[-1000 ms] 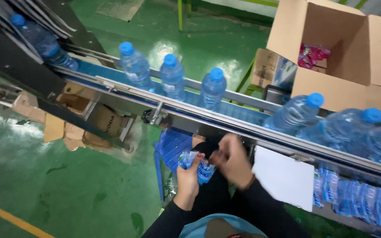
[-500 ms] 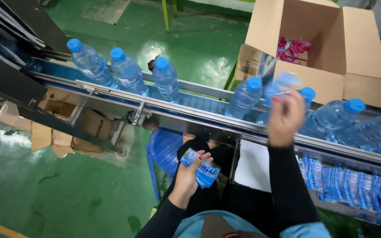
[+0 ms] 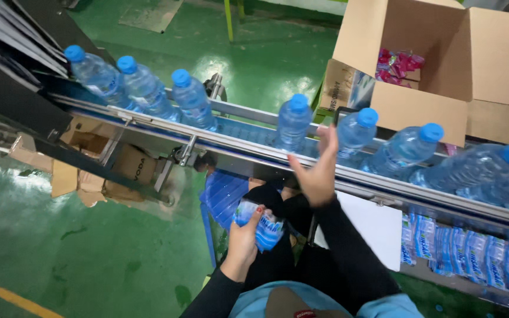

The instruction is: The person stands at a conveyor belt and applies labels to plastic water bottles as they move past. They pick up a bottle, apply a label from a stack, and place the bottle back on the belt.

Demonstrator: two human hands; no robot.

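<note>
My left hand (image 3: 244, 238) grips a bundle of blue and white plastic label sleeves (image 3: 264, 225) low in front of me, below the conveyor. My right hand (image 3: 317, 171) is raised with its fingers spread, empty, just in front of the conveyor rail (image 3: 248, 144). It is nearest two clear water bottles with blue caps, one bottle (image 3: 294, 123) to its left and another bottle (image 3: 355, 133) to its right. More capped bottles (image 3: 144, 86) stand in a row along the belt on both sides.
An open cardboard box (image 3: 437, 59) with pink packets inside stands behind the belt at the right. A strip of blue label sleeves (image 3: 472, 259) lies under the rail at the right. A white sheet (image 3: 378, 227) and flattened cartons (image 3: 107, 171) sit below; the floor is green.
My right hand went up from the label bundle to a bottle on the belt, then came back off it and opened. The bottles have shifted along the belt. My left hand kept the labels.
</note>
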